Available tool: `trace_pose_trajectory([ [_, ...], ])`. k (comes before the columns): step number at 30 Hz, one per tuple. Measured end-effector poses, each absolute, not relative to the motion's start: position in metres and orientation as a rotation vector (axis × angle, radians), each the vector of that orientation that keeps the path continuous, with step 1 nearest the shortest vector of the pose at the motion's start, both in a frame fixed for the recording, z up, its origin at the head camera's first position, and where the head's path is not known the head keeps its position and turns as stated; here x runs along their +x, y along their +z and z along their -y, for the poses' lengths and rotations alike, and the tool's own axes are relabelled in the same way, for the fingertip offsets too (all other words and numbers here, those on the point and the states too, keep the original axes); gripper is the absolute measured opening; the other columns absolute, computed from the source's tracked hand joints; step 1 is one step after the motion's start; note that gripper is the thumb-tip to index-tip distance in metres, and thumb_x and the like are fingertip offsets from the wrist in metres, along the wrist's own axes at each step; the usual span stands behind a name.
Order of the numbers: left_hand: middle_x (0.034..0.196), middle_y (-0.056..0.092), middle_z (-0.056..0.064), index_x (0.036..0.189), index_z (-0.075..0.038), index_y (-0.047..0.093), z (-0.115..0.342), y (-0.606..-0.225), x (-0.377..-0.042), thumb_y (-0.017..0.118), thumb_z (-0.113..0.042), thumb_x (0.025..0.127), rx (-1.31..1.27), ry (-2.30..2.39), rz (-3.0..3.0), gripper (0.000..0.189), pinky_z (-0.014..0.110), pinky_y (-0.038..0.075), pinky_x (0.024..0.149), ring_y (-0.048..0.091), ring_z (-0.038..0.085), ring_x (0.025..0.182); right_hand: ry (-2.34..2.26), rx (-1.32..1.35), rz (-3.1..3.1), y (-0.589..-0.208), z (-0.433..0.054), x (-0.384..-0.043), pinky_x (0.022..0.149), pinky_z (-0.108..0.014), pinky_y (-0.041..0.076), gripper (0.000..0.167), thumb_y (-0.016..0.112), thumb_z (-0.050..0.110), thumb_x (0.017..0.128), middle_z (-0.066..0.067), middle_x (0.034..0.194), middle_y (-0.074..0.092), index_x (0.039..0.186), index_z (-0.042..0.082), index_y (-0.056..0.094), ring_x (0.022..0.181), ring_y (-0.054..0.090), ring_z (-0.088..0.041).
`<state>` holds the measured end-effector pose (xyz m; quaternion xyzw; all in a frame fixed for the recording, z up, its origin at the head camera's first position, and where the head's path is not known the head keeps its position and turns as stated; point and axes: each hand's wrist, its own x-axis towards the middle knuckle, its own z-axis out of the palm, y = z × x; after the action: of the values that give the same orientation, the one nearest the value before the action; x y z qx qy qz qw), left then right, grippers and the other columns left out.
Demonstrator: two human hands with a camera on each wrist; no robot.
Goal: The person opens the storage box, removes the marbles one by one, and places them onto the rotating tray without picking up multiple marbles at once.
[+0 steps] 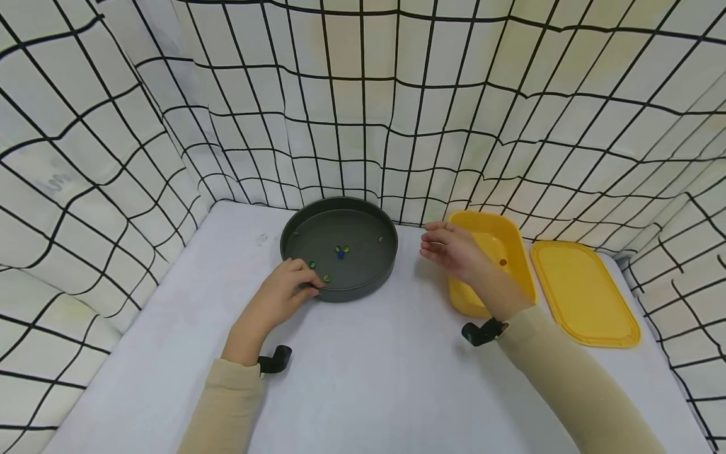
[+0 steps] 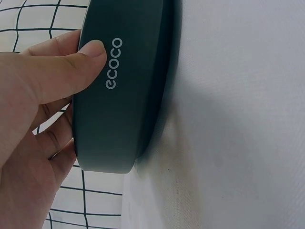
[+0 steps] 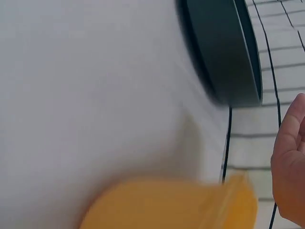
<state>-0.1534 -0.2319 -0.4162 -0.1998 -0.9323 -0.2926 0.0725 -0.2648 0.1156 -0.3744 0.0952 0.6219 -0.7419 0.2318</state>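
A dark grey-green round tray (image 1: 363, 268), marked "ecoco" on its wall, sits on the white table. Several small marbles (image 1: 341, 254), green and blue, lie inside it. My left hand (image 1: 279, 293) grips the near left rim; in the left wrist view its thumb (image 2: 90, 55) presses the outer wall while the other fingers go behind the rim. Between the tray and a yellow tub (image 1: 527, 277), my right hand (image 1: 459, 252) is held up with fingers extended, overlapping the tub's left edge; nothing shows in it. An orange-brown marble (image 1: 503, 262) lies in the tub.
A flat yellow lid (image 1: 587, 293) lies right of the tub. White walls covered with black netting (image 1: 363, 145) rise behind the tray and along both sides of the white tabletop (image 1: 374, 378). Each wrist carries a black camera mount (image 1: 276, 359).
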Motion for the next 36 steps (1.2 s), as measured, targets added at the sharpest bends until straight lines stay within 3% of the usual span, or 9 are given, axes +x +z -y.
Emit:
trace_pose_trajectory([
  [3, 0.097, 0.062, -0.003, 0.094, -0.017, 0.076, 0.233, -0.416, -0.152, 0.080, -0.008, 0.083, -0.592, -0.875, 2.802, 0.014, 0.039, 0.047, 0.087, 0.051, 0.017, 0.093, -2.009, 0.284, -1.757, -0.372, -0.137, -0.266, 0.088, -0.025, 0.056, 0.022, 0.056, 0.016, 0.103, -0.007, 0.113, 0.057, 0.125, 0.011, 0.053, 0.102, 0.059, -0.021],
  [13, 0.097, 0.062, -0.002, 0.094, -0.017, 0.075, 0.234, -0.413, -0.151, 0.079, -0.008, 0.084, -0.586, -0.870, 2.796, 0.014, 0.038, 0.047, 0.085, 0.051, 0.016, 0.092, -1.911, 0.265, -1.884, -0.374, -0.188, -0.270, 0.088, -0.022, 0.055, 0.038, 0.049, 0.015, 0.106, -0.009, 0.121, 0.051, 0.141, 0.003, 0.039, 0.105, 0.056, -0.019],
  [19, 0.097, 0.062, -0.003, 0.094, -0.017, 0.075, 0.235, -0.414, -0.153, 0.079, -0.008, 0.084, -0.603, -0.876, 2.786, 0.014, 0.038, 0.047, 0.084, 0.051, 0.016, 0.092, -1.894, 0.328, -1.958, -0.372, -0.207, -0.271, 0.090, -0.023, 0.054, 0.043, 0.052, 0.019, 0.105, -0.006, 0.123, 0.051, 0.143, 0.004, 0.040, 0.108, 0.054, -0.018],
  [26, 0.097, 0.062, -0.003, 0.093, -0.017, 0.076, 0.234, -0.416, -0.155, 0.079, -0.008, 0.084, -0.610, -0.880, 2.774, 0.014, 0.038, 0.047, 0.085, 0.051, 0.016, 0.092, -1.582, 0.233, -2.330, -0.373, -0.220, -0.269, 0.104, -0.032, 0.046, 0.048, 0.042, 0.027, 0.108, -0.016, 0.146, 0.040, 0.150, 0.003, 0.038, 0.124, 0.042, -0.027],
  [30, 0.097, 0.062, -0.003, 0.093, -0.017, 0.076, 0.234, -0.416, -0.154, 0.079, -0.009, 0.084, -0.612, -0.875, 2.779, 0.013, 0.037, 0.047, 0.083, 0.050, 0.015, 0.091, -1.406, 0.147, -2.436, -0.376, -0.226, -0.267, 0.109, -0.044, 0.038, 0.056, 0.032, 0.038, 0.109, -0.019, 0.157, 0.030, 0.154, 0.005, 0.032, 0.136, 0.031, -0.035],
  [33, 0.097, 0.062, -0.003, 0.093, -0.017, 0.076, 0.234, -0.417, -0.153, 0.079, -0.009, 0.084, -0.613, -0.877, 2.776, 0.013, 0.037, 0.047, 0.083, 0.050, 0.015, 0.091, -1.269, 0.016, -2.458, -0.381, -0.230, -0.267, 0.117, -0.054, 0.027, 0.064, 0.026, 0.046, 0.109, -0.022, 0.161, 0.024, 0.156, 0.003, 0.023, 0.144, 0.025, -0.040],
  [36, 0.098, 0.062, -0.004, 0.093, -0.018, 0.075, 0.234, -0.418, -0.153, 0.079, -0.008, 0.083, -0.616, -0.879, 2.772, 0.014, 0.037, 0.046, 0.084, 0.050, 0.015, 0.091, -1.076, -0.115, -2.497, -0.388, -0.229, -0.267, 0.118, -0.060, 0.019, 0.066, 0.029, 0.045, 0.109, -0.028, 0.159, 0.022, 0.156, -0.001, 0.020, 0.145, 0.023, -0.046],
])
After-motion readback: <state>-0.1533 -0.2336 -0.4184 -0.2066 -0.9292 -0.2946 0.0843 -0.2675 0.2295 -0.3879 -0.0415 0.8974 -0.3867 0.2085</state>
